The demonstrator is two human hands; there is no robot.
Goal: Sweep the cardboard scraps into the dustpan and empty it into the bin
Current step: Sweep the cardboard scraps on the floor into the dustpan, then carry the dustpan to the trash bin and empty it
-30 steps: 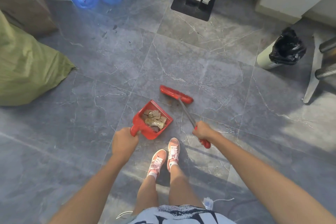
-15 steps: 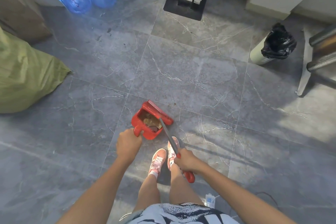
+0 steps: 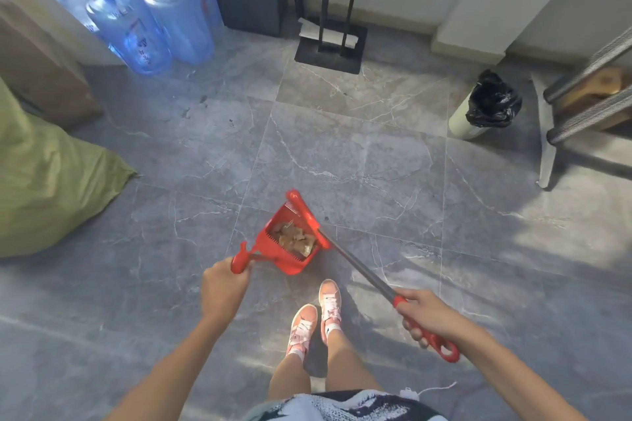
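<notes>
A red dustpan (image 3: 273, 248) hangs just above the grey floor in front of my feet, with brown cardboard scraps (image 3: 294, 239) piled inside it. My left hand (image 3: 222, 290) grips its red handle. The red broom head (image 3: 304, 212) lies across the pan's open right edge, and its dark shaft (image 3: 359, 272) runs back to my right hand (image 3: 425, 316), which grips the red handle end. The bin (image 3: 487, 106), a pale cylinder lined with a black bag, stands at the far right by the wall.
Several blue water jugs (image 3: 150, 20) stand at the back left beside a cardboard box (image 3: 41, 72). A green sack (image 3: 51, 178) lies at the left. A black metal stand (image 3: 330, 48) is at the back centre, and a stair frame (image 3: 588, 106) at the right.
The dustpan has lifted and tilted with the scraps inside. The broom swung from the floor onto the pan's mouth. My right hand moved out to the right.
</notes>
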